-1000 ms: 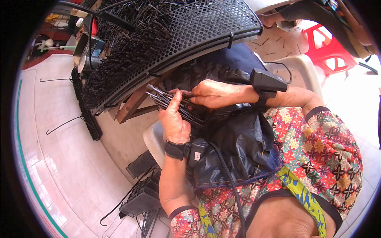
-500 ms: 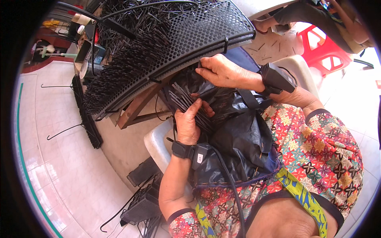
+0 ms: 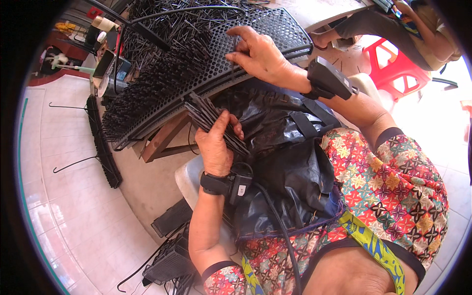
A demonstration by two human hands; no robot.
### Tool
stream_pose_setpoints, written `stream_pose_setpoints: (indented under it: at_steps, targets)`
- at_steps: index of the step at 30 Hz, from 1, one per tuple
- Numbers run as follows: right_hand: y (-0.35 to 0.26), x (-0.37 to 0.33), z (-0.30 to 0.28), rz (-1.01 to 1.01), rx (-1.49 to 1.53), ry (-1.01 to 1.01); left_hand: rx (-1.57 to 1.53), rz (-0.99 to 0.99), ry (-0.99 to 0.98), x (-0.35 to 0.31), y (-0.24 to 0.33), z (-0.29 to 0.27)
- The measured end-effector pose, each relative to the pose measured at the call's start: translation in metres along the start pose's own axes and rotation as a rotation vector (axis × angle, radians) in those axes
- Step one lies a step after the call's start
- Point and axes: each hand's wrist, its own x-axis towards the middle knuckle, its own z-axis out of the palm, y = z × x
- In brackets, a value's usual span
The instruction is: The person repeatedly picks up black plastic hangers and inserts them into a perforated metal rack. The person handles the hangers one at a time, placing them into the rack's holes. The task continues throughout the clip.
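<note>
Beside the near edge of a curved black perforated panel (image 3: 255, 30), my left hand (image 3: 215, 150) is closed round a bundle of thin black bristle strips (image 3: 202, 114). The strips fan out past my thumb toward the panel. My right hand (image 3: 263, 55) is raised over the panel's holes, thumb and fingers curved. A thin black strand (image 3: 234, 53) shows at its fingertips; its ends are hard to make out. Dense black bristles (image 3: 160, 73) stand up from the left part of the panel.
Loose black strips (image 3: 167, 17) lie heaped behind the panel. A wooden support (image 3: 164, 140) stands under it. A finished-looking bristle strip with hooks (image 3: 102, 142) is on the left. Black sheeting (image 3: 275, 172) covers my lap. Another person sits near a red stool (image 3: 396, 69).
My right hand has risen from below the panel's near edge to over its holes. My left hand, with the bundle, has shifted left and slightly up toward the panel.
</note>
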Motion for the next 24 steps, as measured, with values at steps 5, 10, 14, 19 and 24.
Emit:
stream_pose_setpoints:
  at_steps: [5, 10, 14, 19, 24]
  targets:
    - [0.007, 0.018, 0.020, -0.077, 0.013, 0.092, -0.115, -0.062, 0.078, 0.000, -0.004, 0.002]
    - [0.007, 0.022, 0.035, -0.173, -0.054, 0.119, -0.086, -0.095, 0.083, -0.004, -0.005, -0.005]
    - [0.006, 0.025, 0.037, -0.287, -0.079, 0.116, -0.063, -0.107, 0.075, -0.006, -0.004, -0.004]
    - [0.006, 0.028, 0.038, -0.394, -0.169, 0.083, -0.047, -0.089, 0.094, -0.007, -0.002, -0.004]
    - [0.004, 0.028, 0.040, -0.456, -0.520, -0.268, -0.044, -0.049, 0.121, -0.006, -0.002, -0.004]
